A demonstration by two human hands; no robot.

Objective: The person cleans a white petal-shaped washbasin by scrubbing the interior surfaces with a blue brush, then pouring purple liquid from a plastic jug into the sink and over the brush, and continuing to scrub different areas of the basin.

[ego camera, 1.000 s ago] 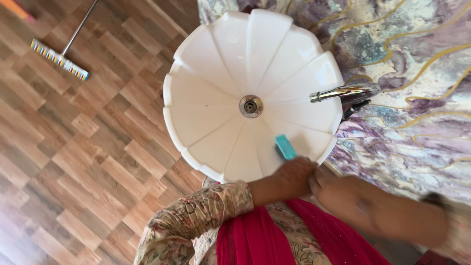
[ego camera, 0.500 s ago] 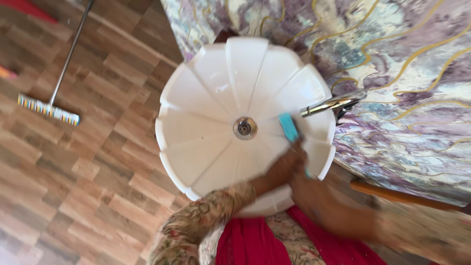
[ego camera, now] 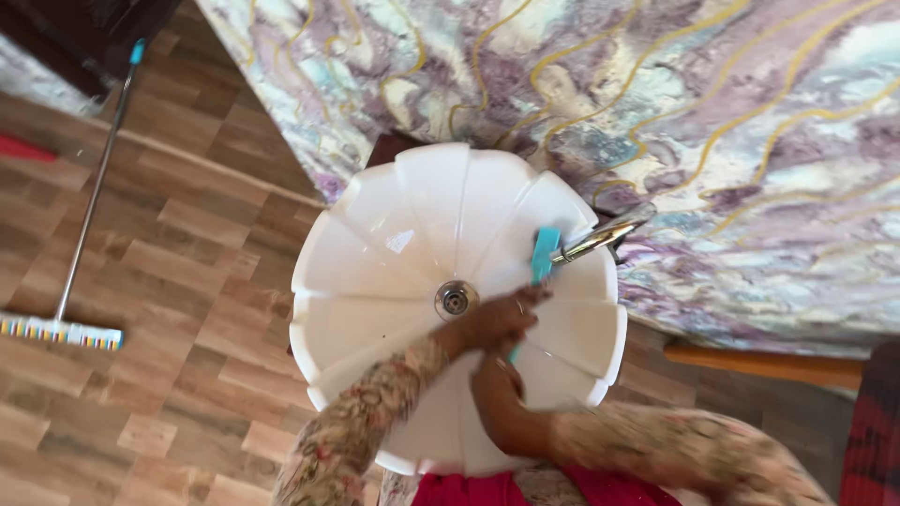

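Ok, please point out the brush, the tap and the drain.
brush (ego camera: 544,251), head view, on its teal head
tap (ego camera: 600,237), head view, on the chrome spout
drain (ego camera: 455,300), head view, on its metal ring

Teal brush (ego camera: 545,249), seemingly upright, head near tap, inside white scalloped basin (ego camera: 375,244)

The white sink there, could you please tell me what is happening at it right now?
A person in floral sleeves leans over a white fluted basin and holds a teal brush with both hands. The left hand grips the handle higher up, the right hand lower down. The brush head lies against the basin wall beside the chrome tap, past the drain. A long-handled broom lies on the wood-pattern floor.
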